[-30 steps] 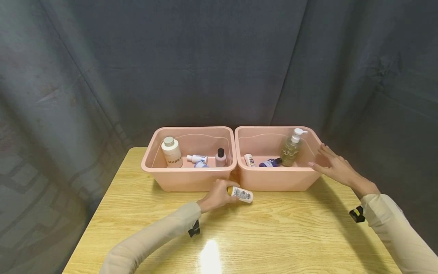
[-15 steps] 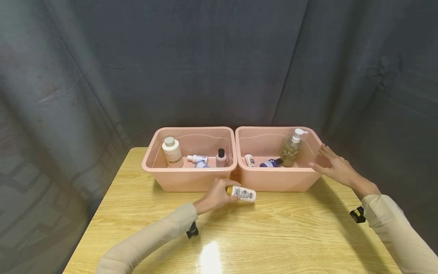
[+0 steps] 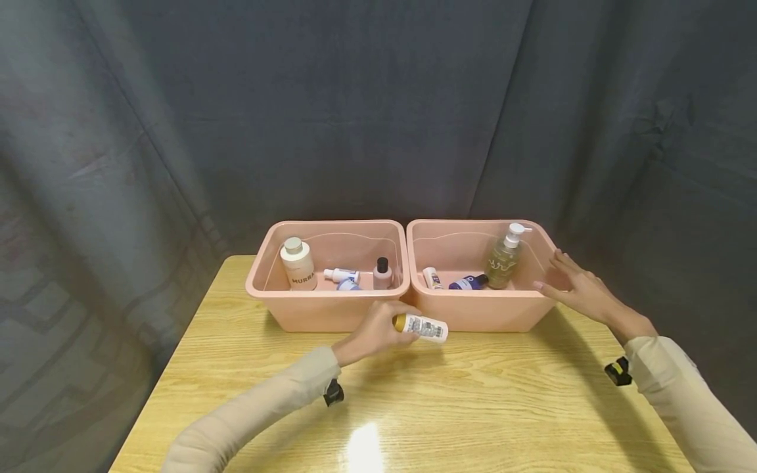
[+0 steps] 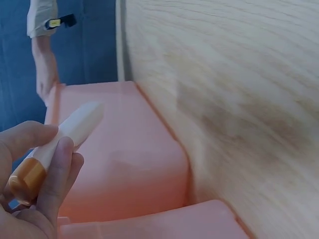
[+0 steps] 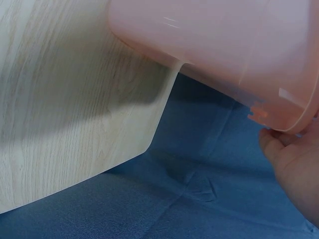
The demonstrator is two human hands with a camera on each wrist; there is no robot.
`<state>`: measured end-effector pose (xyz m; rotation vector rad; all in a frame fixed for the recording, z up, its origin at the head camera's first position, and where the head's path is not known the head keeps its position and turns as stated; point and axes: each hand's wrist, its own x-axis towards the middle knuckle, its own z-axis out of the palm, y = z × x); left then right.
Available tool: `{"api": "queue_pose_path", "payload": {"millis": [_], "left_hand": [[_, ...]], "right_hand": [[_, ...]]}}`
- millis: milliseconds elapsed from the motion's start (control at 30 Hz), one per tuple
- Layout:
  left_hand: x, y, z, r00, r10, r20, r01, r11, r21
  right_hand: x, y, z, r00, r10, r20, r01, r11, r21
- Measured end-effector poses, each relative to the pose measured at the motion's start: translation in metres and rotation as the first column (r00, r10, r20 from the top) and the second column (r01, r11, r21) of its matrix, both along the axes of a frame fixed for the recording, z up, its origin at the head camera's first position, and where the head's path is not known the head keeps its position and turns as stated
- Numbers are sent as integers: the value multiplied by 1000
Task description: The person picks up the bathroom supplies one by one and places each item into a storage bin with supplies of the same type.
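My left hand point(image 3: 378, 330) grips a small white bottle with a golden cap point(image 3: 421, 327), holding it tilted on its side in front of the two pink bins. In the left wrist view the thumb and fingers pinch the bottle point(image 4: 75, 124) around its body, the cap end towards the palm. My right hand point(image 3: 582, 292) rests at the right rim of the right pink bin point(image 3: 473, 311), fingers lying loosely along it. The right wrist view shows its thumb point(image 5: 271, 144) at the edge of that bin.
The left pink bin point(image 3: 331, 315) holds a large white bottle point(image 3: 298, 266), a white tube point(image 3: 341, 274), a blue-labelled item point(image 3: 348, 284) and a black-capped bottle point(image 3: 382, 274). Inside the right bin are a pump bottle point(image 3: 503, 259), a dark blue bottle point(image 3: 467, 282) and a small white container point(image 3: 432, 277).
My left hand has lifted slightly and moved a little to the right with the white bottle, towards the right bin. The right hand has stayed at the rim.
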<state>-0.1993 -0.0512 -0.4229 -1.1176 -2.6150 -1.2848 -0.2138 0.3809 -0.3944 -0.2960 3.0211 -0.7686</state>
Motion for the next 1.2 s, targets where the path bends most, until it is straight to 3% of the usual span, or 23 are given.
{"api": "queue_pose_path", "payload": {"millis": [100,333,700,933,1200], "left_hand": [[0,1,8,1000,2,17,-2,1000,-1],[-1,2,21,991,8,135,-12,1000,22],[-7,-2,38,984,9,177,-30,992,121],[-10,-2,48,957,44,287,-86,987,136],[-16,0,53,951,26,309,-80,983,163]], "right_hand": [[-1,0,0,1000,-1,3,1,1000,1],[-1,1,0,1000,6,-10,-6,1000,13],[-2,2,0,1000,-2,-15,2,1000,11],[-2,2,-1,1000,-2,-9,2,1000,11],[-1,0,1,1000,-2,3,2,1000,20]]}}
